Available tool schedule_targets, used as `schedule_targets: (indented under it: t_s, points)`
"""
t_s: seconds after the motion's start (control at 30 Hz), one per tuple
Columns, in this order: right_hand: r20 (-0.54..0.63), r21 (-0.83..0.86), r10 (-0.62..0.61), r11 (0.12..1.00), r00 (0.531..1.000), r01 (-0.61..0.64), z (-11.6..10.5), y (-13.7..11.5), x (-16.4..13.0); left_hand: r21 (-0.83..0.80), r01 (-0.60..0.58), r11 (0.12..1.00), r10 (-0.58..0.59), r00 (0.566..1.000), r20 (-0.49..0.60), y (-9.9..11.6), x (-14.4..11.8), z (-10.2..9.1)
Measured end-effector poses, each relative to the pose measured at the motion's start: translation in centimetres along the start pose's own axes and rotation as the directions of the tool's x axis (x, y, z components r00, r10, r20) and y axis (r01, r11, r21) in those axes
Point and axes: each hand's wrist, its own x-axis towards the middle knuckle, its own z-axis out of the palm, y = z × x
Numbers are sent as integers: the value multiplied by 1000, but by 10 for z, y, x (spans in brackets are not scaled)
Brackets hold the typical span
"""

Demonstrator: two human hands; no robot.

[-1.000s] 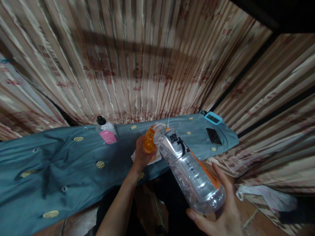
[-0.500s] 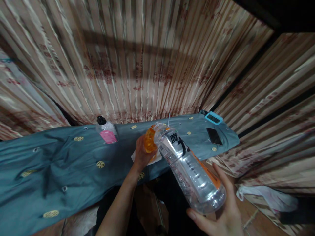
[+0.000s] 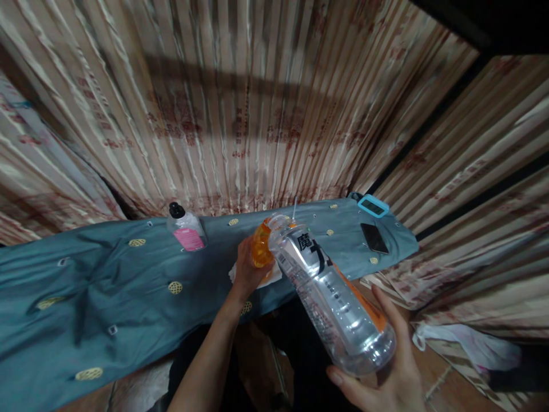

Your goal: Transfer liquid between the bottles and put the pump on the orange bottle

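Teal cloth (image 3: 107,286), striped curtain (image 3: 240,114) bkgd

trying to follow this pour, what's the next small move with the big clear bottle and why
Probably tip the big clear bottle a little further. The right hand holds its base raised, its open mouth resting at the small orange container that the left hand grips, yet the liquid seems to sit near the base.
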Motion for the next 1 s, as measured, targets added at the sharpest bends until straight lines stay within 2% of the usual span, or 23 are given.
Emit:
schedule_targets:
  t_s: [0.7,0.87,1.0]
  points:
    - [0,-38,-56,998,998,56,-1,5,1,23,-7,1000,7,999,-37,-4,-3,2]
    - [5,-42,-58,997,998,58,-2,4,1,21,-53,998,54,998,-17,0,1,0]
    - [8,-29,-57,998,998,58,-1,1,1,25,-19,1000,19,1000,-13,1,1,-1]
